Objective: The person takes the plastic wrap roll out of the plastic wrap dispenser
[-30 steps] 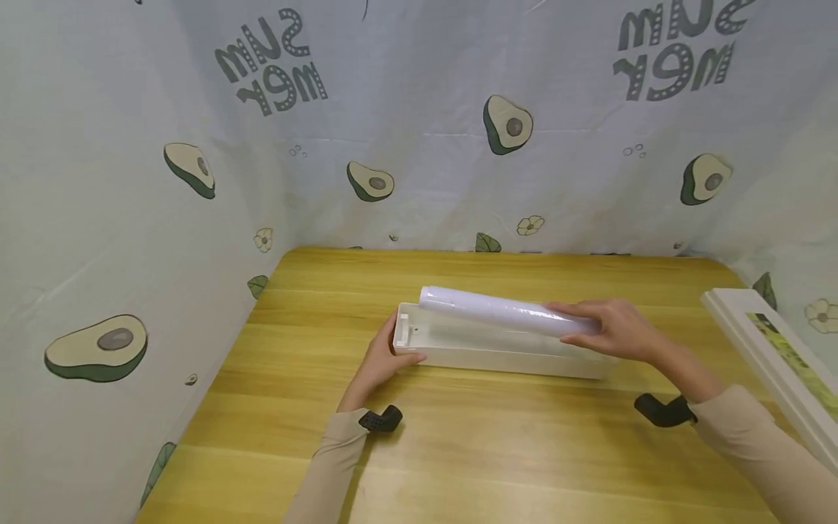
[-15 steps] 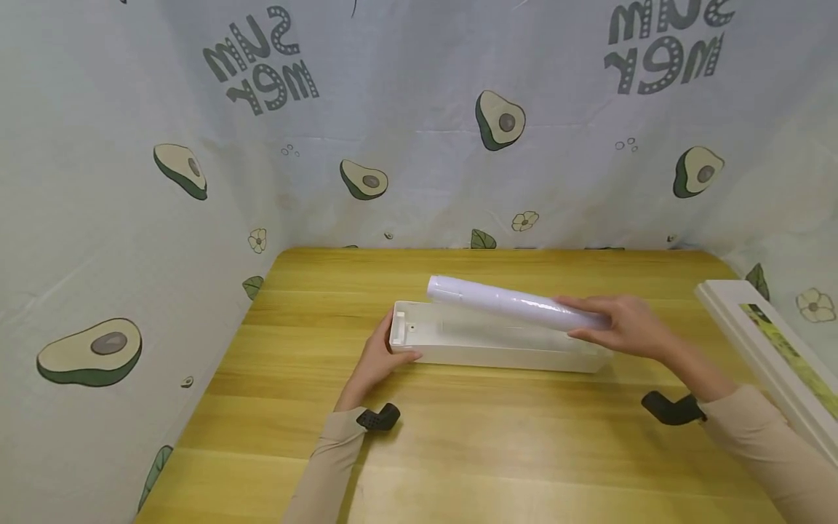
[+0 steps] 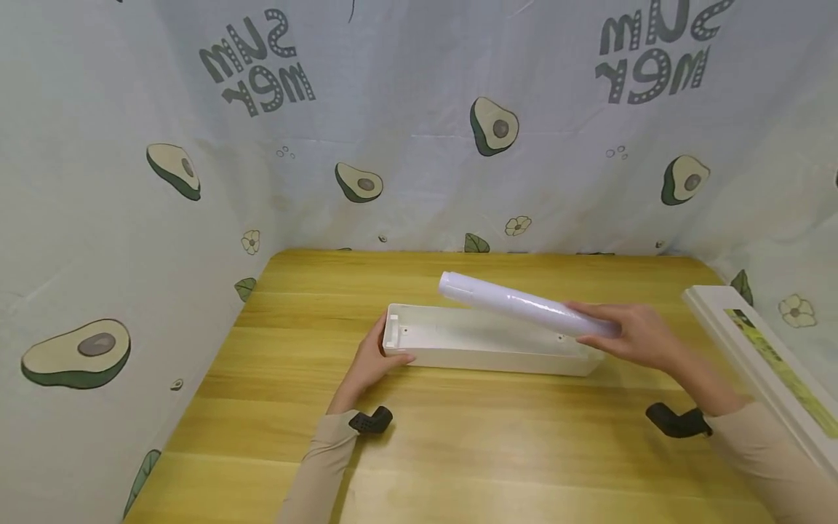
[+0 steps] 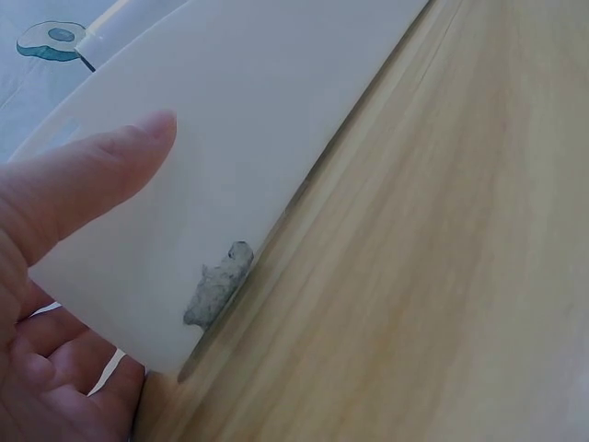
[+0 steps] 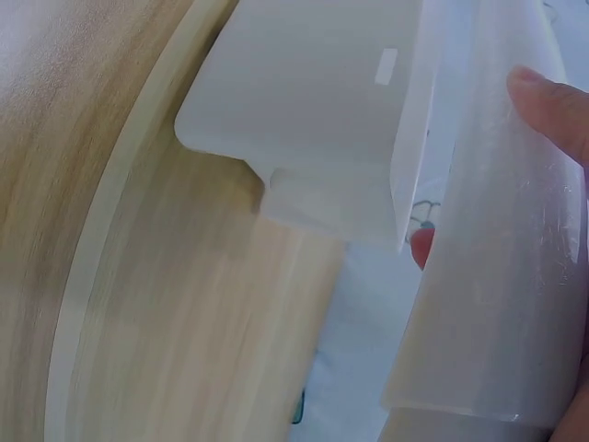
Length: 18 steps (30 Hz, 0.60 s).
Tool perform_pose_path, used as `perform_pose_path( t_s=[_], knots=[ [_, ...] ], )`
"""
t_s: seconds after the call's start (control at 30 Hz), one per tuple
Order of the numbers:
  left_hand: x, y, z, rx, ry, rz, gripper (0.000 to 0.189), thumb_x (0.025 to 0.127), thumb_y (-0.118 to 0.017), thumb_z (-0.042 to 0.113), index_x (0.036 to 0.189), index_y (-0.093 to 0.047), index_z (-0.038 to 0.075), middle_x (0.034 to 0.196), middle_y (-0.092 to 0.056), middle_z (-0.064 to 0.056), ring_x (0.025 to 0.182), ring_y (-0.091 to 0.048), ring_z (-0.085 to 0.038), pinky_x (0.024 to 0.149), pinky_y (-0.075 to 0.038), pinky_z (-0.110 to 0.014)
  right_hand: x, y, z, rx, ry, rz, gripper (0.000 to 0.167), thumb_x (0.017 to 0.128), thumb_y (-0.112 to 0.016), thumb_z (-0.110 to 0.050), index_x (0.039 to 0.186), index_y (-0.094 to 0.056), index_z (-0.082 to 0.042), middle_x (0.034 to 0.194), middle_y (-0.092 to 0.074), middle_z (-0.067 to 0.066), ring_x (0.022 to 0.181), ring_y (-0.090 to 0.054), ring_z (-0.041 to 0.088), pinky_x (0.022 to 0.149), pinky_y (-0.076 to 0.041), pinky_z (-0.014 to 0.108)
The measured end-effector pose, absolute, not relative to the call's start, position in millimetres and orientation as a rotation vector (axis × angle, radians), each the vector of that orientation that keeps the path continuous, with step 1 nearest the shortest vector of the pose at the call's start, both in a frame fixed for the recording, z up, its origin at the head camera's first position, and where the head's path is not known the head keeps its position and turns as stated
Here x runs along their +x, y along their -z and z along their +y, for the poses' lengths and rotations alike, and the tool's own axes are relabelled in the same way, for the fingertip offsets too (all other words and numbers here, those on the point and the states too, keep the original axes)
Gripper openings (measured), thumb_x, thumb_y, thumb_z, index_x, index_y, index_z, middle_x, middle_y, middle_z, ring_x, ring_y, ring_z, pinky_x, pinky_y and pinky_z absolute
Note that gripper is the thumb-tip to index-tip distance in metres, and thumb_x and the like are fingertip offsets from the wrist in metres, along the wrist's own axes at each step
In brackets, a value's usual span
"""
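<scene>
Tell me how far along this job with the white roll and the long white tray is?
Done: the long white plastic tray lies open on the wooden table, and the left hand grips its left end. In hand: the right hand holds the white film-wrapped roll tilted above the tray. Left: the roll is not yet inside; the white lid-like strip lies at the table's right edge.

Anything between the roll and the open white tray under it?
Nothing visible. The right hand holds the roll tilted above the white tray, whose inside shows bare in the head view. The left hand grips only the tray's left end, outside the roll's path.
</scene>
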<state>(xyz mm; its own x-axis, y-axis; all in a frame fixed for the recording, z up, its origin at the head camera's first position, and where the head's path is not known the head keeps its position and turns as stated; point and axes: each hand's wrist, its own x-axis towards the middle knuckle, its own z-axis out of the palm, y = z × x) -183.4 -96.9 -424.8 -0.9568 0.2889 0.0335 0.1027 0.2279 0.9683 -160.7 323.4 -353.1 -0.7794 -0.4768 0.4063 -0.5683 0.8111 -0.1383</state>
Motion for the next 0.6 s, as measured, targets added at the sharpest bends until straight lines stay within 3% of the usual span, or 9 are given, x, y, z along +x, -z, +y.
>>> perform_pose_path(
  t_s=[0.13,0.37,0.6],
  knots=[
    [-184,424,-98,0.383,-1.820,2.338,0.095,0.076,-0.075,0.005,0.150,-0.016,0.002,0.151,-0.031,-0.021,0.133,-0.040,-0.036,0.109,-0.034,-0.049,-160,353,328,0.767,-0.388,-2.604,0.063,0.065,-0.083,-0.022,0.124,-0.063,-0.025,0.097,-0.073,0.015,0.060,-0.045,0.002,0.052,-0.034,0.019],
    [-183,419,-97,0.360,-1.805,2.357,0.095,0.076,-0.076,0.004,0.150,-0.016,0.003,0.151,-0.031,-0.021,0.133,-0.039,-0.037,0.110,-0.034,-0.049,-157,352,335,0.715,-0.344,-2.611,0.064,0.065,-0.083,-0.026,0.125,-0.062,-0.028,0.097,-0.073,0.014,0.065,-0.055,0.009,0.053,-0.038,0.022],
    [-182,421,-96,0.370,-1.797,2.350,0.095,0.076,-0.076,0.004,0.150,-0.016,0.002,0.151,-0.031,-0.021,0.133,-0.039,-0.036,0.110,-0.034,-0.048,-151,355,341,0.706,-0.340,-2.579,0.066,0.061,-0.085,-0.024,0.124,-0.063,-0.027,0.095,-0.074,0.014,0.063,-0.053,0.007,0.052,-0.038,0.022]
  ],
)
